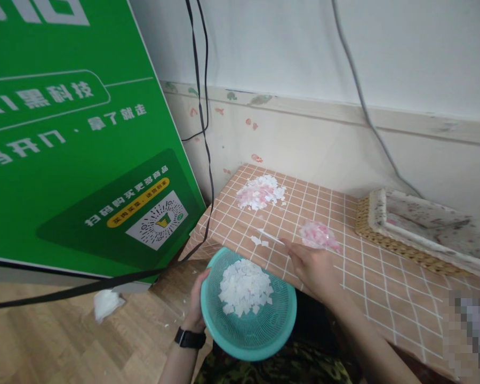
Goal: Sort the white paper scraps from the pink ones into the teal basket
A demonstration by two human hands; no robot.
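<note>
My left hand (pixel 196 301), with a black watch on its wrist, grips the left rim of a turquoise plastic colander (pixel 248 349). White paper-like scraps (pixel 244 288) lie heaped inside the colander, which is tilted toward me just off the table's front edge. Between the fingers of my right hand (pixel 312 266) is a thin white stick (pixel 270 236), its tip above the tabletop. Close to that tip are a few loose white pieces (pixel 260 241). Farther back sits a pile of white and pink scraps (pixel 260 192). A pink and white clump (pixel 319 234) rests just beyond my right hand.
The table has a brown checked cloth (pixel 384 288). At its right back stands a cloth-lined wicker basket (pixel 378 234). A green cabinet (pixel 104 133) rises on the left, with a black cord (pixel 208 160) hanging beside it. Something white and crumpled (pixel 107 304) lies on the floor.
</note>
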